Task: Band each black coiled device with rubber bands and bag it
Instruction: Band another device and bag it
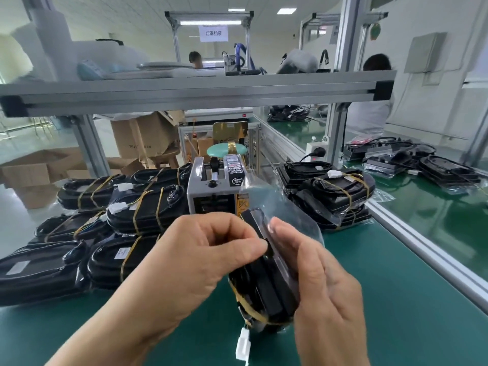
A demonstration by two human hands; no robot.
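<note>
left hand (200, 257): thumb, forefinger pinch top edge of black coiled device (266, 286) | right hand (319, 283): fingers pressed together, flat along its side, seemingly behind clear bag (264, 192) | device: upright between hands, above green mat (401, 299)

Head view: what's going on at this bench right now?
A person is bagging a black coiled device already wrapped in rubber bands. The left hand pinches its upper edge; the right hand lies flat against the other side, fingers behind the clear bag. A white connector hangs below. Banded devices are piled on the left, bagged ones on the right of a tape dispenser.
</note>
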